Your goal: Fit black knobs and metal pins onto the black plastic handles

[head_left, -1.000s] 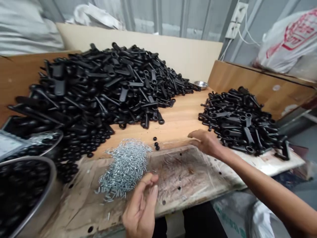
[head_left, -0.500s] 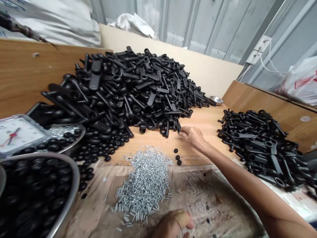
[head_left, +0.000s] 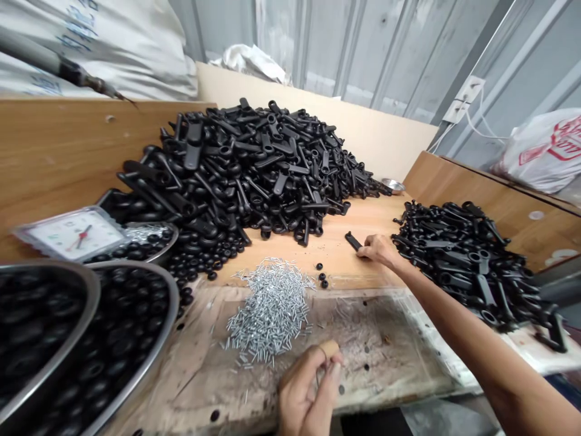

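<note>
My right hand (head_left: 380,249) pinches one end of a black crank handle (head_left: 352,241) over the bare wood, between two heaps. To its left rises the big heap of black crank handles (head_left: 272,163). Nearer to me, my left hand (head_left: 311,384) is closed, thumb against the bandaged-looking forefinger; whatever lies between the fingertips is too small to make out. Just beyond this hand spreads a pile of small metal pins (head_left: 272,309). A few round black knobs (head_left: 322,280) lie on the wood to the right of the pins.
A second heap of black handles (head_left: 467,260) covers the right side. Metal bowls (head_left: 170,297) of black knobs stand at the left, near a clock (head_left: 75,233). A power screwdriver (head_left: 86,79) hangs at upper left. A small metal dish (head_left: 393,185) sits at the back.
My right hand has drawn a crank handle away from the big heap, to the right. My left hand has come further into view above the bench edge. The view has shifted slightly.
</note>
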